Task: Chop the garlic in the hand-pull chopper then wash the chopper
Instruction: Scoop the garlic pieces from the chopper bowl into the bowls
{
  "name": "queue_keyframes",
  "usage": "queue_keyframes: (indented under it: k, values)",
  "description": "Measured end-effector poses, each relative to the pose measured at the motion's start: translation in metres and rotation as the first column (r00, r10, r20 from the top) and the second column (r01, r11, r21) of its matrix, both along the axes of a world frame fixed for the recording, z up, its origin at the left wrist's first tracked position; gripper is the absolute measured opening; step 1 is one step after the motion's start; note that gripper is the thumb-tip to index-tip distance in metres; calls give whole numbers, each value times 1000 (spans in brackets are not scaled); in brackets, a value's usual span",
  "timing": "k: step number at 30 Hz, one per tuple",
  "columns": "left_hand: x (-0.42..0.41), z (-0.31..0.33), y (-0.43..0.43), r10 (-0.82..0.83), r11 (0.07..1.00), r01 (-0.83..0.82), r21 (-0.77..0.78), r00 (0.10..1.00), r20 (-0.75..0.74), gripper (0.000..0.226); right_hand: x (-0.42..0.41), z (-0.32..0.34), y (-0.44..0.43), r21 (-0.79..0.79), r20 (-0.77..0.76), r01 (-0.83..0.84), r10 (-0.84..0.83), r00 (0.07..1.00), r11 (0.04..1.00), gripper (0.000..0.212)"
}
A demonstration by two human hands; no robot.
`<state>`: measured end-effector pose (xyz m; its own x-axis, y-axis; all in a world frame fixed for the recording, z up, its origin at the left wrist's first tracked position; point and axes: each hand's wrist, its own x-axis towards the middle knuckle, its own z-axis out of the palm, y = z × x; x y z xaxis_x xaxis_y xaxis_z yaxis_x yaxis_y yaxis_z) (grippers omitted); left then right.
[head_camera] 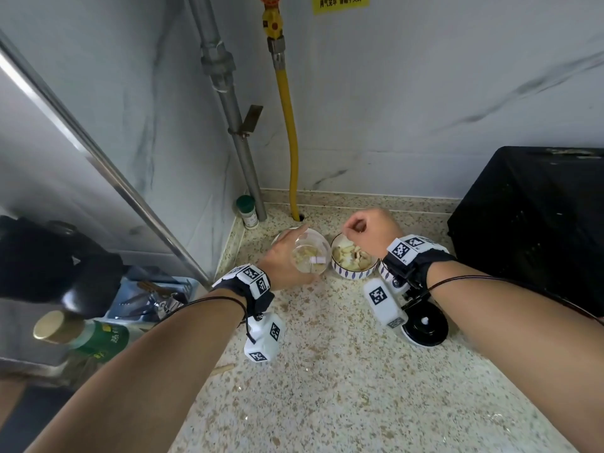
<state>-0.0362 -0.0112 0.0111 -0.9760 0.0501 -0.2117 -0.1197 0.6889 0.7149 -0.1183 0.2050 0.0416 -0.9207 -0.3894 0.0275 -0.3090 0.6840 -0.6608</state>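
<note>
2 grips: left hand [281,260] fingers clasp clear round chopper cup [310,256], right hand [371,225] fingers pinch garlic [345,237].

The bowl [353,269] looks like glazed ceramic, shiny; the garlic pieces [348,255] inside it are pale and matt; the chopper cup [309,256] just left of the bowl is clear, glossy plastic; the chopper lid [425,325] right of the bowl is glossy black plastic; the counter [327,371] under the bowl is speckled polished stone; behind the bowl stand a dull grey metal pipe [228,103] and a smooth yellow hose [289,125].
</note>
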Motion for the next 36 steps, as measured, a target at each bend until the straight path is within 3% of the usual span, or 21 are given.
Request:
queue_keyframes:
  k: [5, 8, 15, 24, 28, 31, 36]
  values:
    - [-9, -9, 0, -37, 999, 36, -19, 999, -7, 115, -4, -9, -12, 23, 25, -217, 216, 976, 976, 10]
    - [-15, -8, 4, -46, 999, 46, -24, 999, -6, 119, -3, -14, -25, 136, 67, -278, 272, 960, 951, 20]
    - [-17, -5, 5, -74, 996, 74, -45, 997, -5, 122, 1, -9, -37, 410, 59, -249, 246, 967, 877, 13]
    - [-8, 0, 5, -64, 997, 64, -49, 998, -12, 123, 13, -2, -39, 520, 0, -208, 244, 970, 828, 16]
    - [-1, 3, 6, -73, 995, 72, -70, 997, -16, 125, 20, -3, -39, 533, 58, -241, 249, 967, 811, 25]
    - [4, 6, 7, -87, 992, 85, -93, 996, -20, 126, 26, 1, -37, 489, 77, -242, 235, 969, 838, 20]
    - [9, 14, 9, -94, 992, 92, -84, 996, -10, 127, 33, 12, -33, 390, -33, -214, 246, 969, 895, 13]
